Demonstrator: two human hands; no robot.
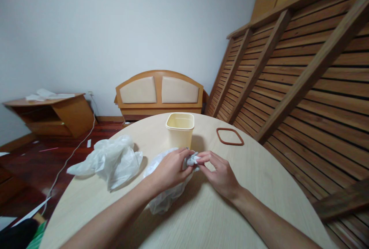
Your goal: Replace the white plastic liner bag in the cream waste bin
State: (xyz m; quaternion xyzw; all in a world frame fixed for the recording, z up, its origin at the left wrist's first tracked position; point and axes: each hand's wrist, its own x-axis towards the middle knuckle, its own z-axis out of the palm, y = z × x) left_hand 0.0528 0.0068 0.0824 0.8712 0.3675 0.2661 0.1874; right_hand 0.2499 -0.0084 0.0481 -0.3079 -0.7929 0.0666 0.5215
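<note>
My left hand (174, 168) is closed on a translucent white plastic bag (168, 199), whose body hangs below and behind that hand. At the bag's bunched end, my right hand (217, 171) pinches the gathered plastic between thumb and fingers. The two hands nearly meet over the table. Just beyond them stands an upright, lidless cream plastic bin (180, 131). To the right lies a brown rounded-square ring (230, 136), flat on the tabletop. Another crumpled white plastic bag (112, 160) rests near the table's left edge. Part of the held bag is hidden by my left hand and forearm.
The round pale wooden table (245, 206) carries these things. Slatted wooden panels (288, 79) lean close on the right. Behind the table is a headboard (158, 89). At left stand a low wooden desk (63, 114) with papers and a white cable (67, 160) on the floor.
</note>
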